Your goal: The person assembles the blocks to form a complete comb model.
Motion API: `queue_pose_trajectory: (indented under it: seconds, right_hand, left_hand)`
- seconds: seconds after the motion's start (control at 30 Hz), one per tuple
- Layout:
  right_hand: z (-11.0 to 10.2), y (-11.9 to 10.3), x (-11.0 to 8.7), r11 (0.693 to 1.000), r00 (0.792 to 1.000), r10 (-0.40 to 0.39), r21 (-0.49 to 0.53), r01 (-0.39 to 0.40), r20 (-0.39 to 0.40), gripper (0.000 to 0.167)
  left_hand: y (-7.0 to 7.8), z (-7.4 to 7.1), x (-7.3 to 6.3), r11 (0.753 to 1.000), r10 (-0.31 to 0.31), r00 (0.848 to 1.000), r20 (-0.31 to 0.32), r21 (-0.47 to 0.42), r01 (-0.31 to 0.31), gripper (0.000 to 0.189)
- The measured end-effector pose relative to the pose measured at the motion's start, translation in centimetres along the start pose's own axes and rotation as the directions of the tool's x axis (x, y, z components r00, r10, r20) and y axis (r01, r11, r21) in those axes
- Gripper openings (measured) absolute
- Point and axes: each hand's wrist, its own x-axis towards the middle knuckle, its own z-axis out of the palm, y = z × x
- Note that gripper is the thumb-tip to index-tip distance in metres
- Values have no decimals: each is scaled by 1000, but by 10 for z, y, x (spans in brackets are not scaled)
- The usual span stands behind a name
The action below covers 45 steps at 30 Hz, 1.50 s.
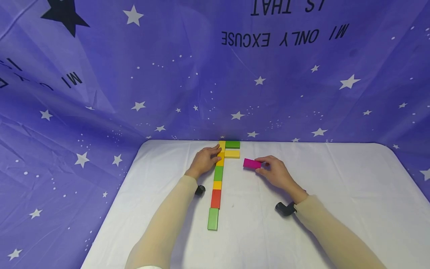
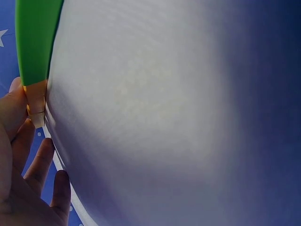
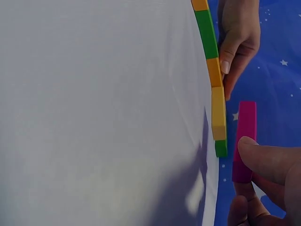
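Note:
A column of coloured blocks runs along the table, with a light green block (image 1: pixel 212 219) nearest, then a red block (image 1: pixel 216 198), a small orange block (image 1: pixel 217 185) and a green block (image 1: pixel 218 173). At its far end, my left hand (image 1: pixel 203 161) touches the side of the orange block (image 1: pixel 220 161) and the yellow block (image 1: pixel 222 144) with thumb and fingertips. From there a dark green block (image 1: pixel 233 145) and a light yellow block (image 1: pixel 232 154) extend rightward, parallel. Right of them, my right hand (image 1: pixel 276 172) pinches a magenta block (image 3: pixel 247 122) by one end, thumb against fingers.
The blocks lie on a table with a white cloth (image 1: pixel 248 231). Behind the table's far edge hangs a purple curtain (image 1: pixel 201 86) with stars and lettering. Black wrist devices show at the left wrist (image 1: pixel 200 191) and the right wrist (image 1: pixel 285 209).

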Motion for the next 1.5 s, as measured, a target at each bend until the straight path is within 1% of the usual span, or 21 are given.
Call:
queue_pose_trajectory:
  seconds: [0.17,0.37,0.73,0.9,1.2,1.5]
  right_hand:
    - [9,-4,5,1000,1000,-6,5,5,25,37]
    - [18,-10,10,1000,999,-22,14,21,49,36]
    - [33,-16,21,1000,995,-20,-19,22,100,36]
    - [38,-20,27,999,993,-33,-14,34,116,36]
    - [46,-26,34,1000,988,5,-28,-1,152,35]
    - [49,-29,41,999,984,18,-48,-10,175,36]
  left_hand:
    - [1,0,0,1000,-2,1000,-1,9,2,47]
    - [3,0,0,1000,-19,1000,18,14,18,48]
    - [2,-1,1,1000,-24,999,28,6,23,48]
    - [2,-1,1,1000,-10,1000,20,9,10,48]
    - [1,-1,1,999,-33,999,27,9,32,48]
    - [1,-1,2,1000,-23,1000,19,20,23,48]
